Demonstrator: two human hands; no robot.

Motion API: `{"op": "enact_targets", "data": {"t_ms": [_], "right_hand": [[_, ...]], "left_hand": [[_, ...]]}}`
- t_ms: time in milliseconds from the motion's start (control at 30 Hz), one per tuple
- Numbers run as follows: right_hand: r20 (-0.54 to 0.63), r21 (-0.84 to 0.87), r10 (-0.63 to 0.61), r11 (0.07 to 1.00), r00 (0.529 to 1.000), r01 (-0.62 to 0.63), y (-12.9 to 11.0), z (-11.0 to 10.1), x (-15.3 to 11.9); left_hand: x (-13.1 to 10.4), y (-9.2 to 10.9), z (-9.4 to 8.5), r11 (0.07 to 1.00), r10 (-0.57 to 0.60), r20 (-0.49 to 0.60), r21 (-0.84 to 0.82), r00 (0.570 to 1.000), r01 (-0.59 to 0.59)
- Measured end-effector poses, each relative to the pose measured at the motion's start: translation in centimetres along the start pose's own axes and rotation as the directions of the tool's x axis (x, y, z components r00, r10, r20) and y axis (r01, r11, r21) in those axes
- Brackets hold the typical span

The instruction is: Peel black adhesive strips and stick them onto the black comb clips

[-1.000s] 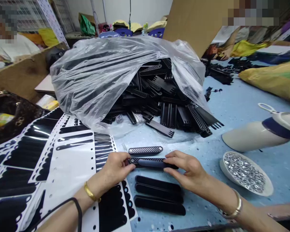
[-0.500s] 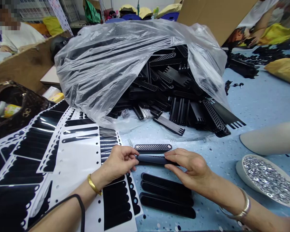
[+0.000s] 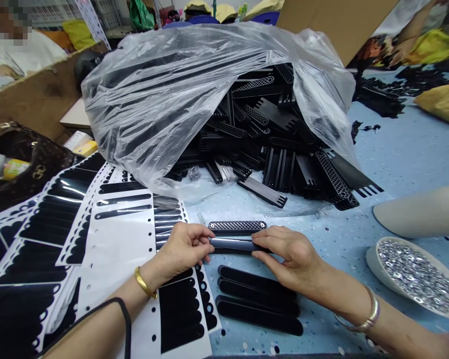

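Between both hands lies a slim black strip [image 3: 233,244] with rounded ends, its upper face catching light. My left hand [image 3: 190,244] pinches the strip's left end between thumb and fingers. The right end is in my right hand [image 3: 289,252], fingers above and thumb below. Whether the strip is one piece or a thin layer over another black piece, I cannot tell. Just beyond it sits a black bar with a silvery lattice face [image 3: 237,226]. Nearer to me, several smooth black bars [image 3: 259,315] lie side by side.
White sheets of black stickers [image 3: 115,254] spread on the left, partly under my left arm. A clear plastic bag [image 3: 164,85] of black plastic parts [image 3: 246,134] stands at the back. On the right is a white bowl [image 3: 374,259] of small shiny metal rings. Other people work behind.
My right hand has shifted slightly left along the strip, and the strip's upper face now shows more shine. The view has moved a little. Both hands keep their hold.
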State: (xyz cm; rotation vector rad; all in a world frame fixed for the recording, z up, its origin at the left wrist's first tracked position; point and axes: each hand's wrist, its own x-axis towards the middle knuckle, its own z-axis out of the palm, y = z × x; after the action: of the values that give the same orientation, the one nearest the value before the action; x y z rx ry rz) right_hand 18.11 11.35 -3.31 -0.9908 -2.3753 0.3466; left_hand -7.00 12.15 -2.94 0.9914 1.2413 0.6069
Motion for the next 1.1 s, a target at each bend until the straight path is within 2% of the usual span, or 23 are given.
{"op": "enact_targets", "data": {"t_ms": [300,633,833,1100], "right_hand": [[0.031,0.011,0.011,1.0,0.999,-0.011,-0.03,-0.13,0.04],[0.045,0.0,0.019,1.0,0.999,-0.019,-0.33,-0.22,0.12],[-0.021,0.027,0.052,0.998,0.998,-0.052,-0.16,-0.15,-0.25],[-0.024,0.045,0.03,0.999,0.999,-0.028,-0.29,-0.43,-0.12]], "left_hand": [[0.45,-0.62,-0.56,0.999,0.023,0.055,-0.05,0.998,-0.021],[0.45,-0.84,-0.62,0.998,0.034,0.065,-0.05,0.997,-0.031],[0.48,-0.92,-0.66,0.998,0.024,0.062,-0.059,0.998,-0.021],[0.37,-0.65,-0.62,0.999,0.016,0.059,-0.049,0.998,-0.013]]}}
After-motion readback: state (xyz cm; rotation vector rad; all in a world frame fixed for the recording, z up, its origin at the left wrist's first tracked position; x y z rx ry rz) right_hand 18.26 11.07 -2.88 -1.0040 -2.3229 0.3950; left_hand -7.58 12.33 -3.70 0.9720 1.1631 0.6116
